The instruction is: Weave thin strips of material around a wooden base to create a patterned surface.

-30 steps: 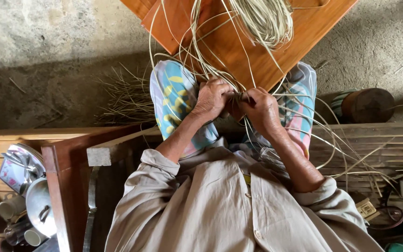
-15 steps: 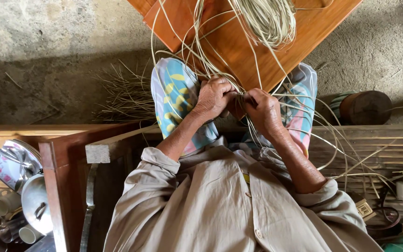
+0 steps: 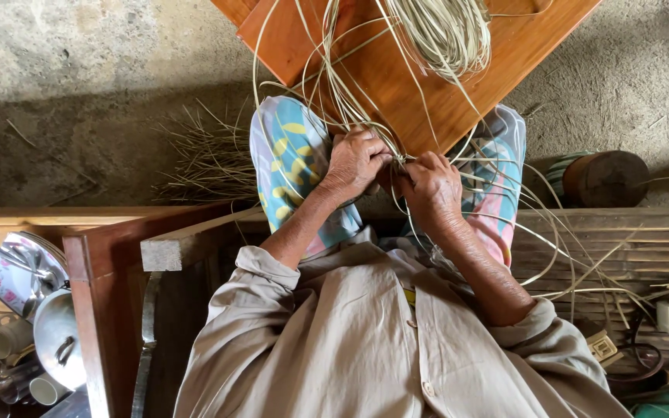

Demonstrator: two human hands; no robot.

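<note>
Head view: your left hand (image 3: 355, 161) and right hand (image 3: 430, 186) sit knuckle to knuckle over your lap, both closed tight on pale strips (image 3: 365, 116). The strips fan up across the board (image 3: 458, 101) (propped against your knees) toward a bundle (image 3: 443, 31).

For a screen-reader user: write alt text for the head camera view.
Seen from above, a seated person's left hand and right hand pinch pale straw strands together at the corner of an orange-brown wooden board resting over their knees. More loose strands trail off to the right, and a metal pot lid lies lower left.
</note>
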